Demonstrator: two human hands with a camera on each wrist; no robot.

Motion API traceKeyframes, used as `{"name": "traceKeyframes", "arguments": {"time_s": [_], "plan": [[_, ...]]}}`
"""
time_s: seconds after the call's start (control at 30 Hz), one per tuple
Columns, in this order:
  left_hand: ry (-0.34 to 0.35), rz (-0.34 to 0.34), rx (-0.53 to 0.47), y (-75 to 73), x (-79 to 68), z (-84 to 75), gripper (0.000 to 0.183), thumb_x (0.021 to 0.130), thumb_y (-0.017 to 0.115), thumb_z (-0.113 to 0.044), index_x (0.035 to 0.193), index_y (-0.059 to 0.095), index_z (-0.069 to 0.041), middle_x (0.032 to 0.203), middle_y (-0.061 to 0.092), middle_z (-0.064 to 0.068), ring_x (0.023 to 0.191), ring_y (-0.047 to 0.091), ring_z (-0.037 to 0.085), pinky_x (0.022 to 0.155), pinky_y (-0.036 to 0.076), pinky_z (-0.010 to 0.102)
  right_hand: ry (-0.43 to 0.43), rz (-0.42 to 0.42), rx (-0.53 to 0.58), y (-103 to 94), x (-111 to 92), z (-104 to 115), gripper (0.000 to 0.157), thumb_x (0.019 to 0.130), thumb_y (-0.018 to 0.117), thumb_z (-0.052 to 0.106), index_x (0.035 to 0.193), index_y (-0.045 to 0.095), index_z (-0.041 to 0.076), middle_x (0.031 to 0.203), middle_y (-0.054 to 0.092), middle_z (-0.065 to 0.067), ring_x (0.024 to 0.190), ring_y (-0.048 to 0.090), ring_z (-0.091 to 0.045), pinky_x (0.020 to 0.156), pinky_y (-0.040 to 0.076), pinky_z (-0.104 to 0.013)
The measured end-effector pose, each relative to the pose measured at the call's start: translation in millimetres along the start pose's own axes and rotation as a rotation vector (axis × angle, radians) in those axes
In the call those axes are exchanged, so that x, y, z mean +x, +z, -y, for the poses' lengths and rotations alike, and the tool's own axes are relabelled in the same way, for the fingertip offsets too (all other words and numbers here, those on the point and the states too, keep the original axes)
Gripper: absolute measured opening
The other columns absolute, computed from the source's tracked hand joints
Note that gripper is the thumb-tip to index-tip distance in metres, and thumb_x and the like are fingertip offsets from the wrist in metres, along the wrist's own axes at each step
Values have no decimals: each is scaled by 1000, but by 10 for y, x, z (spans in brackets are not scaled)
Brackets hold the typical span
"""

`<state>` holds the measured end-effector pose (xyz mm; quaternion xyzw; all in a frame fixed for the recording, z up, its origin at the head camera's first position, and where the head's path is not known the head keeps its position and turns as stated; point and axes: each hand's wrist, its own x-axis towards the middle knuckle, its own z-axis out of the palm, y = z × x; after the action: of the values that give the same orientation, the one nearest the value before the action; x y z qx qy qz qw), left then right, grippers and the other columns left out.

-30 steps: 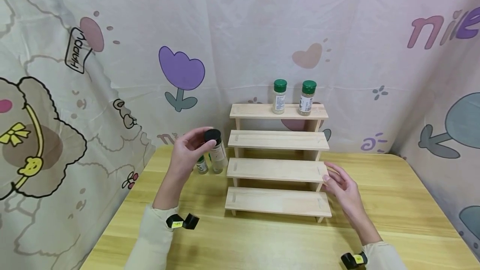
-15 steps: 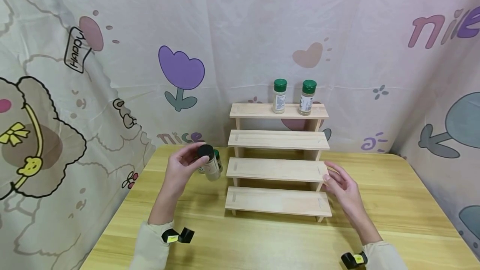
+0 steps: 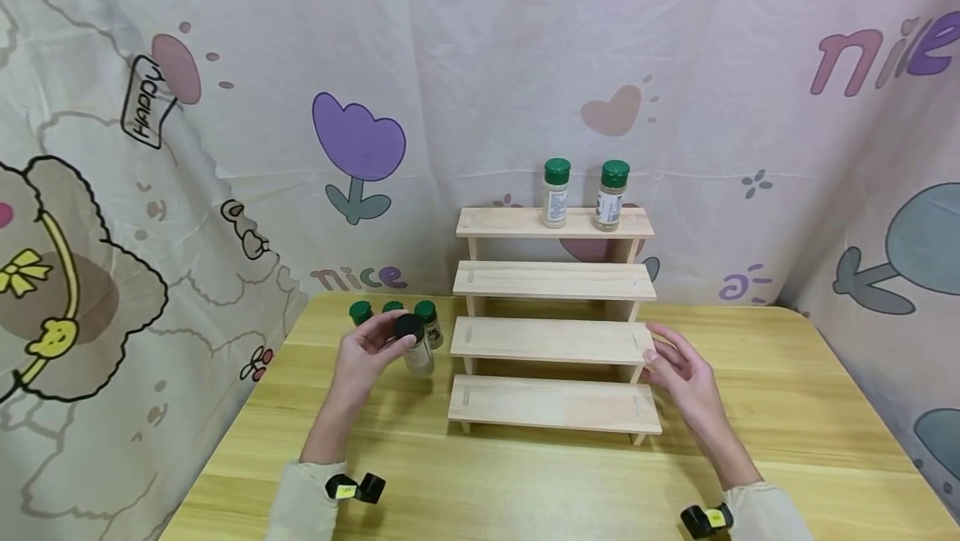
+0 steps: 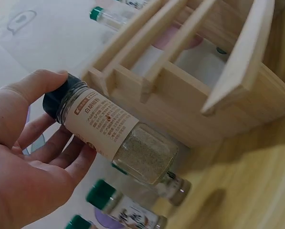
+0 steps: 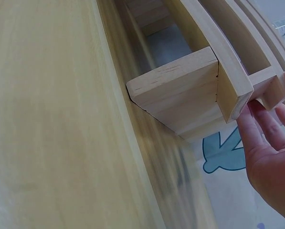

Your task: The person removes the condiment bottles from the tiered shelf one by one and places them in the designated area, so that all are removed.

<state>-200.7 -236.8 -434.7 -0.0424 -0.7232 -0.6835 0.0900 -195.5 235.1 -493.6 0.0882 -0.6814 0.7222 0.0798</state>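
Table (image 3: pixel 525 483), wooden; right hand (image 3: pixel 687 376), holding the end of a four-step rack (image 3: pixel 555 406) at its second step up (image 3: pixel 551 338); left hand (image 3: pixel 362 362), pinching a tilted spice jar (image 3: pixel 418 359) by its black cap (image 3: pixel 408 325), left of the rack; green-capped jars (image 3: pixel 432 328), three, behind it; shakers (image 3: pixel 556 206), two, upright on the top step (image 3: pixel 495 222); printed cloth (image 3: pixel 487 66), rearmost
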Motion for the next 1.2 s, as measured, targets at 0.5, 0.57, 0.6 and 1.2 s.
{"name": "traceKeyframes", "arguments": {"time_s": [0.5, 0.57, 0.6, 1.2], "plan": [[-5, -15, -48, 34, 29, 344, 46, 87, 77, 7, 130, 62, 10, 129, 63, 18, 111, 66, 12, 95, 54, 24, -9, 2, 7, 4, 12, -9, 52, 104, 60, 9, 151, 42, -3, 124, 69, 6, 106, 70, -11, 87, 59, -33], [-12, -18, -46, 36, 24, 359, 46, 87, 77, 8, 130, 62, 10, 128, 64, 17, 111, 66, 11, 95, 55, 24, -9, 5, 6, 9, 16, -10, 51, 104, 60, 9, 151, 43, -3, 124, 69, 6, 107, 70, -11, 87, 59, -34], [-16, -22, -45, 35, 22, 365, 46, 87, 77, 8, 131, 62, 9, 127, 65, 16, 111, 66, 11, 95, 55, 24, -8, 6, 3, 12, 19, -9, 52, 104, 60, 9, 151, 43, -3, 124, 69, 6, 107, 70, -11, 87, 59, -34], [-38, 12, -75, 5, 41, 527, 49, 89, 75, 7, 135, 59, 9, 128, 66, 11, 113, 66, 9, 96, 54, 24, 0, -1, 6, -1, 5, -17, 52, 104, 61, 10, 151, 43, -2, 123, 69, 8, 107, 70, -10, 86, 59, -32]]}}
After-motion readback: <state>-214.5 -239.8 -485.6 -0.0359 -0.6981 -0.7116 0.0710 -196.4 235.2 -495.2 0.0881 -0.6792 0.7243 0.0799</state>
